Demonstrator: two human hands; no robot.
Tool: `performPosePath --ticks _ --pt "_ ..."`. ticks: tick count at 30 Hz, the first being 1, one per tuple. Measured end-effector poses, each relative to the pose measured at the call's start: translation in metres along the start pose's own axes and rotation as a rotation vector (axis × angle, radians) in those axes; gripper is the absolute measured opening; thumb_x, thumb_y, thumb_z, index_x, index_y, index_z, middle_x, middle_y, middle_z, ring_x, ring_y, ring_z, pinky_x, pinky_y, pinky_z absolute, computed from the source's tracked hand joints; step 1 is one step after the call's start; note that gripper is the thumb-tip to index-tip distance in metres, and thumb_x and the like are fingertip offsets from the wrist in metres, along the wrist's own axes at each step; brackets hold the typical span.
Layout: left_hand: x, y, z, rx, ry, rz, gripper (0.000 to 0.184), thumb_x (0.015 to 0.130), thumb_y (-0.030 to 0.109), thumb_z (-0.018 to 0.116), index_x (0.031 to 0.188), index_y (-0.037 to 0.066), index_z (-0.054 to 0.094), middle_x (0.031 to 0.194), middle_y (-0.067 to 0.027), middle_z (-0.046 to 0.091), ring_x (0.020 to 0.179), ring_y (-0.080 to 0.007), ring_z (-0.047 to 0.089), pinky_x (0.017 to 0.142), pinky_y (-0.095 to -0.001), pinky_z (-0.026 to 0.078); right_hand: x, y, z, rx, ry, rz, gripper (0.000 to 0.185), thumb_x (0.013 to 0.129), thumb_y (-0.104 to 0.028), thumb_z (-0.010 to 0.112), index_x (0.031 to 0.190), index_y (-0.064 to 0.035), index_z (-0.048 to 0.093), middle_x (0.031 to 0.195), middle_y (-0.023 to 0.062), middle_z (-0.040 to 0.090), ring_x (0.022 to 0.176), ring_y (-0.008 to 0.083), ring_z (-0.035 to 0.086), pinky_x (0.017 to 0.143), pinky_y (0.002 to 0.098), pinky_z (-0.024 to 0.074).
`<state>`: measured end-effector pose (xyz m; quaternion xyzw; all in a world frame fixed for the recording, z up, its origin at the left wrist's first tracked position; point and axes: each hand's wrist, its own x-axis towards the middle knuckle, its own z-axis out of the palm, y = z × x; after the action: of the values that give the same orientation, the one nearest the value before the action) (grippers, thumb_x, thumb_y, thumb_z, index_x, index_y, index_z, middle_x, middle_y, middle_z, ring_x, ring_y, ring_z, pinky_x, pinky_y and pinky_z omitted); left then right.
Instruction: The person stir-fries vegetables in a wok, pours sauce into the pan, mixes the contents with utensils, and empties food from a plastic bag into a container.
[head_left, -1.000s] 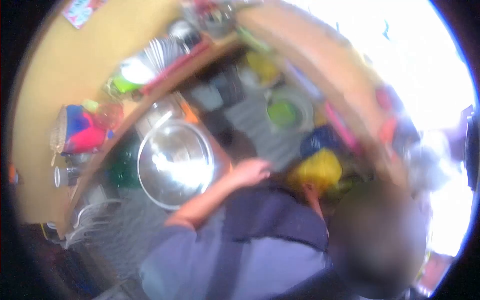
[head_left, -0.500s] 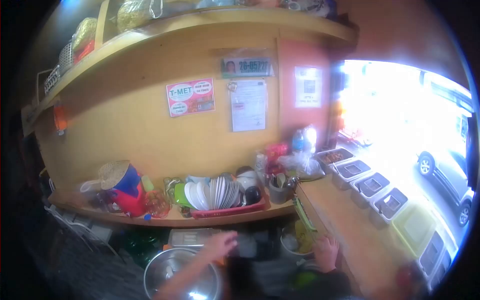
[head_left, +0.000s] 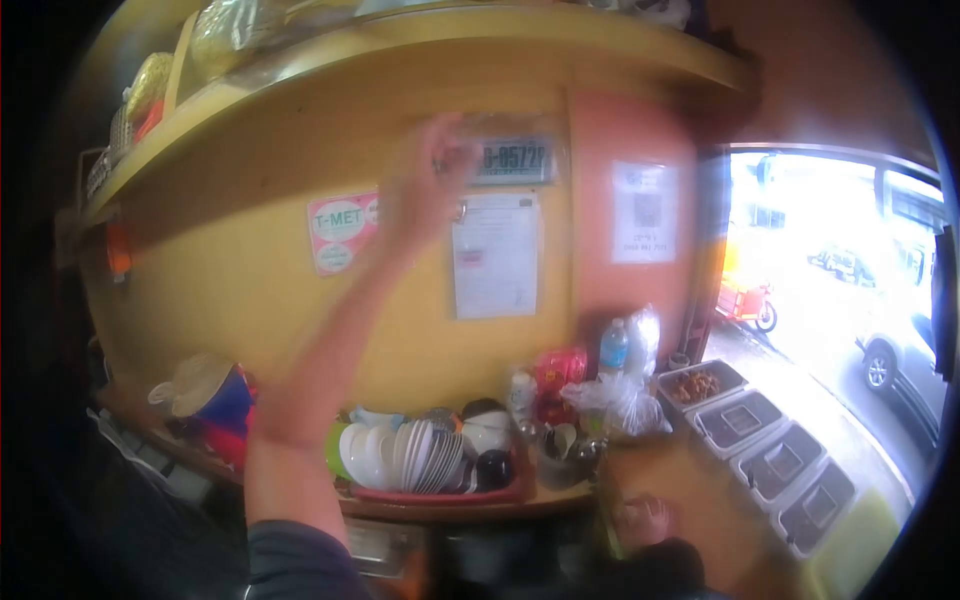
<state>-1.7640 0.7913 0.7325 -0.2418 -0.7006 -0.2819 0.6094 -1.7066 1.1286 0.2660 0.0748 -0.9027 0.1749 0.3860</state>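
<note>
My left hand (head_left: pixel 440 175) is raised in front of the yellow wall, its fingers smeared by motion. It overlaps the left part of a number sign (head_left: pixel 512 160) and is beside a posted paper sheet (head_left: pixel 497 255). I cannot tell whether it touches the wall or holds anything. Low down, my right hand (head_left: pixel 643 520) is at the left edge of the wooden counter (head_left: pixel 715 500), blurred, so its grip is unclear. Below my left forearm, a red dish rack (head_left: pixel 440 492) holds white plates (head_left: pixel 405 455) and bowls.
Lidded containers (head_left: pixel 740 420) line the counter's right side beside the bright opening. A water bottle (head_left: pixel 613 345), plastic bags (head_left: pixel 635 405) and a utensil holder (head_left: pixel 562 455) stand at the corner. Overhead runs a long shelf (head_left: pixel 400 50) with bags on it.
My left hand has risen from above the metal bowl to the wall signs. My right hand stays near the counter edge. The view has tilted up, and the bowl is out of sight.
</note>
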Motion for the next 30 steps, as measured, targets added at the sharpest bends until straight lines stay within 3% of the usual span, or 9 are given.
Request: performPosePath --ticks 6,8,10,12,17,19,22,24,30 --pt "0.181 -0.031 0.052 0.376 0.348 0.163 0.049 0.080 0.038 0.060 0.118 0.009 0.047 0.098 -0.0101 0.059 0.089 -0.0229 0.058 0.073 -0.0408 0.049 0.197 -0.070 -0.011 0.627 0.280 -0.125 0.031 0.075 -0.017 0.065 0.103 -0.0053 0.057 0.112 0.0169 0.053 0.103 0.0355 0.051 0.088 0.0449 0.0405" --pt "0.213 -0.033 0.059 0.352 0.250 0.134 0.079 0.077 0.031 0.067 0.136 0.002 0.023 0.139 -0.0202 0.029 0.123 -0.0407 0.035 0.103 -0.0430 0.031 0.279 -0.097 -0.040 0.593 0.428 -0.291 0.035 0.074 -0.020 0.066 0.105 -0.0056 0.057 0.118 0.0196 0.049 0.108 0.0373 0.047 0.090 0.0459 0.0381" --pt "0.286 -0.083 0.082 0.310 0.384 0.260 0.080 0.076 0.032 0.068 0.135 0.000 0.024 0.137 -0.0231 0.031 0.122 -0.0396 0.036 0.101 -0.0422 0.032 0.357 -0.124 -0.080 0.575 0.498 -0.473 0.044 0.073 -0.023 0.068 0.110 -0.0051 0.054 0.122 0.0223 0.044 0.109 0.0398 0.045 0.092 0.0468 0.0364" --pt "0.311 -0.106 0.093 0.258 0.507 0.382 0.082 0.075 0.032 0.069 0.134 -0.002 0.025 0.135 -0.0259 0.033 0.121 -0.0386 0.038 0.100 -0.0414 0.033 0.433 -0.154 -0.111 0.523 0.707 -0.647 0.050 0.072 -0.024 0.069 0.116 -0.0075 0.051 0.125 0.0223 0.041 0.111 0.0386 0.043 0.095 0.0474 0.0353" --pt "0.333 -0.059 0.101 0.477 0.414 0.028 0.073 0.075 0.039 0.066 0.127 -0.004 0.039 0.120 -0.0233 0.049 0.114 -0.0405 0.044 0.093 -0.0462 0.040 0.598 -0.242 -0.203 0.027 1.060 -0.817 0.077 0.070 -0.032 0.069 0.134 -0.0063 0.034 0.128 0.0204 0.042 0.119 0.0344 0.040 0.100 0.0458 0.0330" --pt "0.389 -0.104 0.106 0.801 0.220 0.251 0.071 0.074 0.042 0.066 0.122 -0.004 0.044 0.119 -0.0210 0.050 0.110 -0.0407 0.047 0.089 -0.0478 0.043 0.637 -0.260 -0.227 -0.008 1.067 -0.871 0.084 0.067 -0.031 0.071 0.136 -0.0043 0.030 0.130 0.0204 0.041 0.122 0.0340 0.039 0.102 0.0472 0.0305" --pt "0.396 -0.112 0.104 1.029 0.041 0.371 0.056 0.077 0.047 0.059 0.106 -0.001 0.058 0.108 -0.0168 0.058 0.094 -0.0370 0.057 0.079 -0.0470 0.048 0.685 -0.272 -0.231 -0.340 1.329 -0.688 0.069 0.078 -0.061 0.052 0.116 -0.0042 0.051 0.118 0.0138 0.053 0.111 0.0225 0.050 0.093 0.0373 0.0397" --pt "0.358 -0.077 0.109 0.532 0.428 -0.082 0.049 0.080 0.046 0.055 0.103 0.004 0.061 0.097 -0.0172 0.062 0.086 -0.0329 0.060 0.074 -0.0439 0.049 0.694 -0.275 -0.233 -0.105 0.606 -0.577 0.102 0.069 -0.072 0.051 0.140 -0.0053 0.022 0.145 0.0111 0.022 0.136 0.0267 0.015 0.111 0.0413 0.0106" --pt "0.363 -0.059 0.090 0.531 0.540 0.138 0.049 0.073 0.047 0.062 0.098 0.005 0.059 0.089 -0.0172 0.063 0.084 -0.0314 0.061 0.074 -0.0411 0.048 0.697 -0.270 -0.229 -0.187 0.703 -0.560 0.098 0.068 -0.077 0.043 0.137 -0.0094 0.031 0.142 0.0132 0.029 0.132 0.0302 0.023 0.108 0.0488 0.0145"
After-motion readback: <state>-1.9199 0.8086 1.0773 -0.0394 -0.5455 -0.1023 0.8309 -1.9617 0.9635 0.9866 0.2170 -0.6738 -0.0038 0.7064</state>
